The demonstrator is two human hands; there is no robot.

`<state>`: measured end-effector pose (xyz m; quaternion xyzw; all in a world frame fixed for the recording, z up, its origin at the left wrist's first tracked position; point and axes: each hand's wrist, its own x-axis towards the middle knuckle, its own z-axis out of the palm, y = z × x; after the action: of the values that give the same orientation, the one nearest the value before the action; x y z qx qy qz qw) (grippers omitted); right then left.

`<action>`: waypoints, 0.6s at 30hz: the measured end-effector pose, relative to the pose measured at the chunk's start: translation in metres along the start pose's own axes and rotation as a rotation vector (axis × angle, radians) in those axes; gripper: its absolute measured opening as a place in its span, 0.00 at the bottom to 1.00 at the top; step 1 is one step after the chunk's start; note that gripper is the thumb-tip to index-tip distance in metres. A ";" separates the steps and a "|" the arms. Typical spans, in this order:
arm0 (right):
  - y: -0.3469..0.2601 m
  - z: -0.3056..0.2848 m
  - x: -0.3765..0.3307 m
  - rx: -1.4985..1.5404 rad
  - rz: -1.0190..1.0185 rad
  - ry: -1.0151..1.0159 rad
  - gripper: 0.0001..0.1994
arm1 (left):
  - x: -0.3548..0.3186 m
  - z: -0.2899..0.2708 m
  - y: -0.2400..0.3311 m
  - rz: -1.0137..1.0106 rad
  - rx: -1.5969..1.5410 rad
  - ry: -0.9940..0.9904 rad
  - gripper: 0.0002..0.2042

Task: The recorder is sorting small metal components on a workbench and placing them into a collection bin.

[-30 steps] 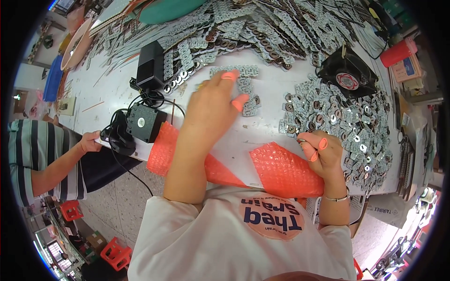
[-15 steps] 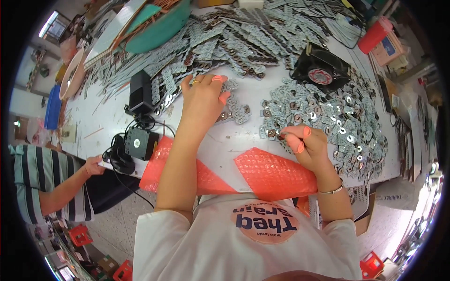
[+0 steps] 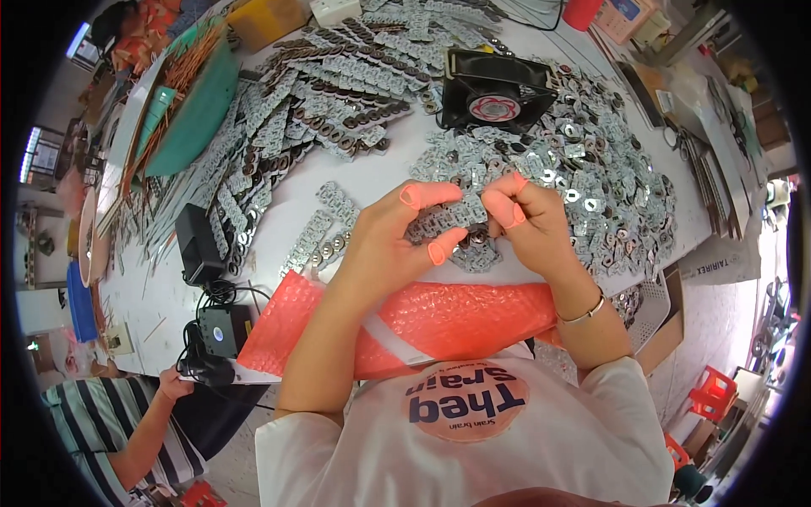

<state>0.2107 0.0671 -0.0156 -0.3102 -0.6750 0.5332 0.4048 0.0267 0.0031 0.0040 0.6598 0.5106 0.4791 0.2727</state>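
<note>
My left hand (image 3: pixel 393 224) is closed on a short strip of small grey metal pieces (image 3: pixel 439 221), gripping it between thumb and fingers. Orange finger covers sit on the tips of both hands. Thumb and finger of my right hand (image 3: pixel 532 224) are pinched together at the strip's right end; what lies between them is hidden. Just beyond and to the right of that hand spreads a heap of loose metal pieces (image 3: pixel 608 198), some with round holes. Left of my left hand, a few short strips (image 3: pixel 334 203) lie on the white table (image 3: pixel 372 173).
A black fan (image 3: pixel 498 89) stands beyond the hands. Many long strips (image 3: pixel 338 93) cover the far table, beside a green basin (image 3: pixel 198 110). Red bubble wrap (image 3: pixel 473 317) lines the near edge. Black adapters with cables (image 3: pixel 224 329) lie left, near another person's hand (image 3: pixel 175 384).
My left hand has moved right, toward the right hand, and now holds a strip there. Both hands have come together. The whole view has shifted, with the fan appearing further left.
</note>
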 end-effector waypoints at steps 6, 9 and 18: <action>-0.003 0.000 0.002 -0.079 -0.026 -0.036 0.08 | -0.004 -0.009 -0.004 -0.063 -0.026 -0.014 0.18; -0.003 -0.001 0.001 -0.119 -0.055 -0.056 0.08 | -0.005 -0.012 -0.004 -0.068 -0.031 -0.047 0.18; -0.001 -0.004 -0.002 -0.102 -0.003 -0.100 0.08 | -0.006 -0.017 -0.002 -0.088 -0.036 -0.089 0.17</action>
<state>0.2156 0.0671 -0.0146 -0.3024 -0.7210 0.5124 0.3551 0.0105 -0.0045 0.0067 0.6523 0.5177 0.4462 0.3277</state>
